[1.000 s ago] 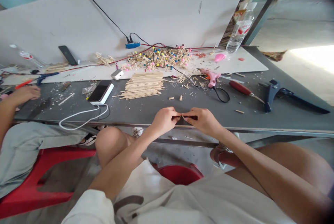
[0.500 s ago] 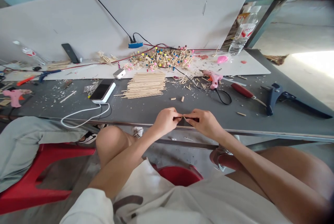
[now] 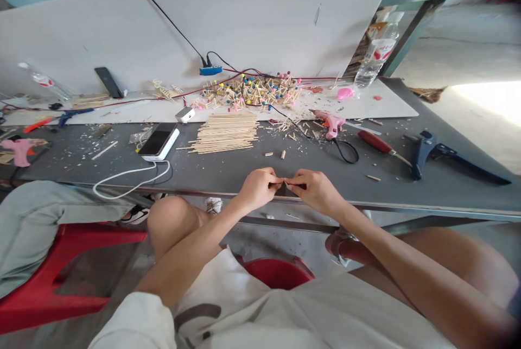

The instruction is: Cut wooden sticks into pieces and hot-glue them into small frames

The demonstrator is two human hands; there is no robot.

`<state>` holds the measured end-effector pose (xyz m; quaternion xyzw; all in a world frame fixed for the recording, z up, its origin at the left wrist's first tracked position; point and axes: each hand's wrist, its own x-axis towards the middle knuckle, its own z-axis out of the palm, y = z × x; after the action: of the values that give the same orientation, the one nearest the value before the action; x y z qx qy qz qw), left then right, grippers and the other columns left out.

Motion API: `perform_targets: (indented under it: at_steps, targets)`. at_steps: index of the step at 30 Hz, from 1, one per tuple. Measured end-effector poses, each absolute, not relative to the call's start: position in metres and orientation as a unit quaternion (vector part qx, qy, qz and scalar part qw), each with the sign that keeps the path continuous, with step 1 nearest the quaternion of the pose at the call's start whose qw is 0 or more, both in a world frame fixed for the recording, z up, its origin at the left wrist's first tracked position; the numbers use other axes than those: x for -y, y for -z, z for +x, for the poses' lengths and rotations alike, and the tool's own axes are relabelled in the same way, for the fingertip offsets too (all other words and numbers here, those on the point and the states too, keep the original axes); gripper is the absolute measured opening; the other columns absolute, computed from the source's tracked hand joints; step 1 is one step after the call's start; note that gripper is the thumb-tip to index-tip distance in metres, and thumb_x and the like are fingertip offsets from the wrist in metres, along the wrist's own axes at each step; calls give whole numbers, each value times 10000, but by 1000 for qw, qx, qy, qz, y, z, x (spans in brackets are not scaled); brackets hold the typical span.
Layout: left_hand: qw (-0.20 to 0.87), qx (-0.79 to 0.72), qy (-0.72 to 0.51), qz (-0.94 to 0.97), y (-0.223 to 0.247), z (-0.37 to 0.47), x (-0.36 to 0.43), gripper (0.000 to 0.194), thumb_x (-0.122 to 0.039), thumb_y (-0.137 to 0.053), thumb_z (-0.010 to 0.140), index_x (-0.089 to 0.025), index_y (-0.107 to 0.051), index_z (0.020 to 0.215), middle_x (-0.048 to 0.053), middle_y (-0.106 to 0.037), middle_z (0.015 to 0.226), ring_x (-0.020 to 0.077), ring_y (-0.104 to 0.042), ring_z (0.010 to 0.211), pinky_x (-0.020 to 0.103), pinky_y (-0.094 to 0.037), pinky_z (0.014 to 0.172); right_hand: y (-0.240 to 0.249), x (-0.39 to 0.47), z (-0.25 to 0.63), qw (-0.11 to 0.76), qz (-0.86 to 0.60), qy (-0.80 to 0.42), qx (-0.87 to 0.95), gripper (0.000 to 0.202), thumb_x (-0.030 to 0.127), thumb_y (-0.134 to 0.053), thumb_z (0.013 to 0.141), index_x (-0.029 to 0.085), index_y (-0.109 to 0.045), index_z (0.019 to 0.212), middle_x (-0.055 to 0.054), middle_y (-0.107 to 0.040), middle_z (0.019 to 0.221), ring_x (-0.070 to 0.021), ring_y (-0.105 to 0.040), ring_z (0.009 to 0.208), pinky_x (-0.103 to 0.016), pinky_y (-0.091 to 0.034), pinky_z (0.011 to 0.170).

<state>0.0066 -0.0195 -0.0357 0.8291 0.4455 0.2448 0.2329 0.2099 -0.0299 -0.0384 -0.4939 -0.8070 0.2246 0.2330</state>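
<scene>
Over the table's front edge, my left hand [image 3: 260, 186] and my right hand [image 3: 311, 189] meet fingertip to fingertip. Both are closed in a pinch, with thumb and forefinger pressed together. Whatever sits between the fingertips is too small and covered to name. Just beyond my hands, two short wooden pieces [image 3: 283, 154] lie on the grey table [image 3: 228, 169]. Behind them is a stack of thin wooden sticks [image 3: 226, 133]. Farther back, on a white board, rises a heap of short sticks with coloured balls [image 3: 252, 91].
A pink glue gun [image 3: 332, 124], a red-handled screwdriver [image 3: 376, 143] and a dark blue cutter [image 3: 425, 153] lie to the right. On the left are a phone on a white power bank [image 3: 160, 141] and its cable. A person's leg [image 3: 52, 221] is at far left.
My hands stay pinched together at nearly the same spot. The whole view has shifted very slightly; nothing on the table has visibly moved.
</scene>
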Motion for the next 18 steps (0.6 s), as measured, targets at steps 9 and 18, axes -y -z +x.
perform_targets:
  at_steps: [9,18]
  targets:
    - [229,-443,-239,833,36,6,18,193,-201,-619,887,-207,-807,933,34,-660,793,108,-551,624,227,-381,597,33,29,210,245,-464,-234,818,282,163,-547,882,243,-812,934,-33,-662,814,-116,-546,649,-247,-371,623]
    - [249,-459,-236,820,28,1,16,205,-134,-675,822,-195,-790,981,28,-689,793,131,-617,674,234,-456,660,35,25,220,281,-483,-298,774,274,281,-611,839,214,-779,1044,-27,-704,810,-129,-570,654,-247,-421,616]
